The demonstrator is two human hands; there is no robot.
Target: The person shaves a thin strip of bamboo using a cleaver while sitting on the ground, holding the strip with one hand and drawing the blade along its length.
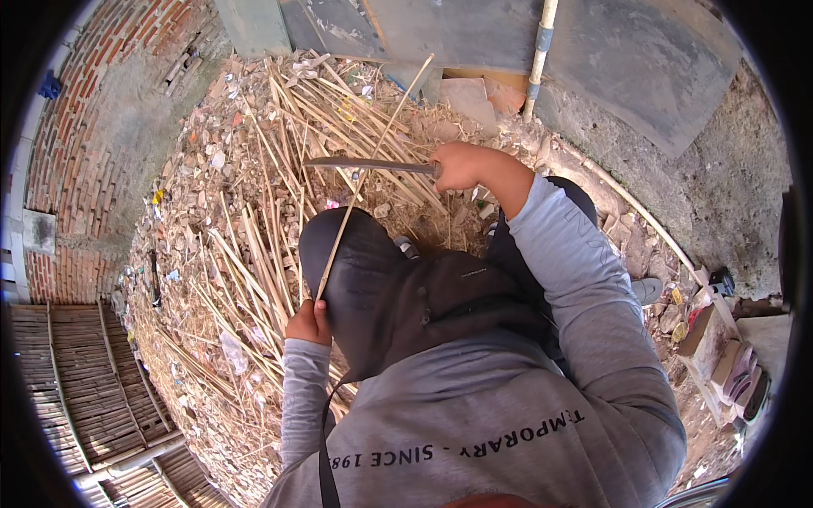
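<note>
Tan, slender stick point(345, 230): held at its lower end by the left-hand grip point(308, 324), which pinches it between thumb and fingers beside the left knee point(339, 262). From that point the stick slants up and to the right, passes in front of the dark-clad knee in this view, and ends near the base of a grey panel point(652, 72).

Long, dark blade point(364, 162): oriented nearly level, tip pointing left. The right-hand grip point(457, 166) is closed around its handle end, forward of the right knee. Blade and stick cross in view at about mid-length of the stick; whether they touch cannot be determined.

Ground point(182, 245): littered with rubble, straw and scraps. One heap of loose strips point(339, 110) lies forward, beyond the blade; a second group of strips point(262, 271) lies left of the knee.

Surroundings: black bag point(449, 305) on the lap; brick wall point(93, 144) at far left; slatted panel point(76, 364) below it.
</note>
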